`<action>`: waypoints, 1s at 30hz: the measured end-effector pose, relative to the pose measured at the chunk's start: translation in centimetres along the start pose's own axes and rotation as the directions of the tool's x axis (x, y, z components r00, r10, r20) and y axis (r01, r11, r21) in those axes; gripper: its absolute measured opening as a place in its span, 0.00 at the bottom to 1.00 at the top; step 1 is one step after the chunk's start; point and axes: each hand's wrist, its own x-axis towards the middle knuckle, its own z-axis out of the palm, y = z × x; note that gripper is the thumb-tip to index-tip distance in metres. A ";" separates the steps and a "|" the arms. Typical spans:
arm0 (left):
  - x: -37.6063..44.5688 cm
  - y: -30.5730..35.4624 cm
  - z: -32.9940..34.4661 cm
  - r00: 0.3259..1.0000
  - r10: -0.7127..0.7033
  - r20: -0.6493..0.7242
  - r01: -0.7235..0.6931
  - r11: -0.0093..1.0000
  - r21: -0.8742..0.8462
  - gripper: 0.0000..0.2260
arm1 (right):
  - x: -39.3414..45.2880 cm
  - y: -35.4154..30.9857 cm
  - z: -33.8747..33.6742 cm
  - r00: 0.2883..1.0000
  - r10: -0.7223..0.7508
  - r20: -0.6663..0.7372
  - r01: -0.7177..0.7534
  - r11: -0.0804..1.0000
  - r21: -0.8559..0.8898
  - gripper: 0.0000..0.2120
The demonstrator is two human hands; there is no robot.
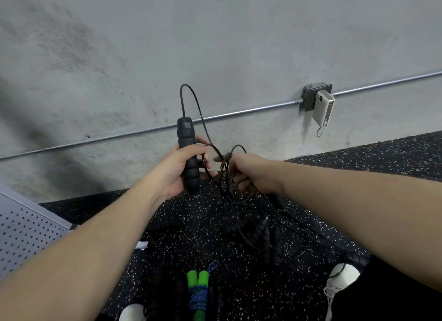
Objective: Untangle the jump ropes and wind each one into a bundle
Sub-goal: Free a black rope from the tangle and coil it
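Floor: black speckled rubber floor [181, 225], lower frame.
Left hand [177, 174]: grips ribbed foam black handle [189, 158], centre.
Right hand [248, 171]: pinches thin black cords [224, 177].
Bottom centre: wound green-handled rope [199, 294].

I can't follow the black cords [229, 196] at frame centre: against the dark speckled floor [358, 158] they blur into one tangle, and I can't count the ropes. My right hand [248, 172] hides its own fingertips among the loops. The green-handled rope [198, 292] and two white shoes [342, 277] are cut off at the bottom edge. The perforated grey panel [24, 232] runs off the left edge.
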 end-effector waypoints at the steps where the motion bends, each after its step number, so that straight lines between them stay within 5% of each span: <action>1: 0.2 0.1 -0.5 0.998 0.008 -0.062 -0.009 1.000 -0.012 0.07 | 0.3 0.1 0.0 0.998 -0.033 -0.053 0.034 0.999 0.005 0.20; 7: 1.8 -0.7 -5.4 0.871 -0.003 -0.491 0.070 0.991 0.118 0.08 | 0.0 0.0 -0.7 0.931 -0.298 -0.211 0.287 0.954 -0.080 0.12; 11: 2.3 -0.4 -4.9 0.782 0.008 -0.623 0.044 0.997 0.069 0.08 | -1.2 -0.5 -0.9 0.903 -0.392 -0.178 0.399 0.917 0.004 0.07; 14: 2.8 0.8 -2.9 0.803 0.030 -0.595 -0.136 0.981 -0.135 0.08 | -2.3 -0.9 -0.5 0.896 -0.425 -0.129 0.418 0.905 -0.081 0.08; 18: 3.5 2.5 -0.4 0.818 0.247 -0.519 -0.267 0.963 0.038 0.10 | -2.2 -0.4 0.4 0.898 -0.417 -0.136 0.388 0.900 -0.199 0.11; 24: 3.2 1.4 1.5 0.910 0.195 -0.366 -0.206 0.978 0.009 0.15 | -2.6 -0.1 0.4 0.843 -0.504 -0.191 0.471 0.861 -0.194 0.12; 30: 3.3 0.5 0.8 0.871 0.156 -0.467 -0.218 0.972 -0.082 0.15 | -2.4 0.2 -0.2 0.825 -0.507 -0.251 0.466 0.861 -0.205 0.12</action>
